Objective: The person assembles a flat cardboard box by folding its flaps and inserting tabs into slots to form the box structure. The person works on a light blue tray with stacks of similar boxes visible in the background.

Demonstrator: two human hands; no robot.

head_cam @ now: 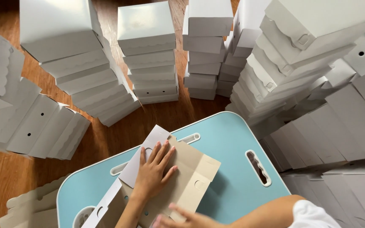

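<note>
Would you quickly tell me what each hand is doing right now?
Left hand: open, pressed flat on the cardboard sheet.
Right hand: at the sheet's near edge, fingers on it; a grip cannot be told.

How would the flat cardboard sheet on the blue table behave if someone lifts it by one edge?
The flat cardboard sheet looks thin and creased, so it would probably bend along its folds rather than stay stiff. It seems light for its size. The left hand presses it flat, which suggests its flaps spring up. On the smooth blue table it may slide easily.

Matt cardboard sheet (pixel 182 177), smooth plastic table (pixel 229 169)
</note>
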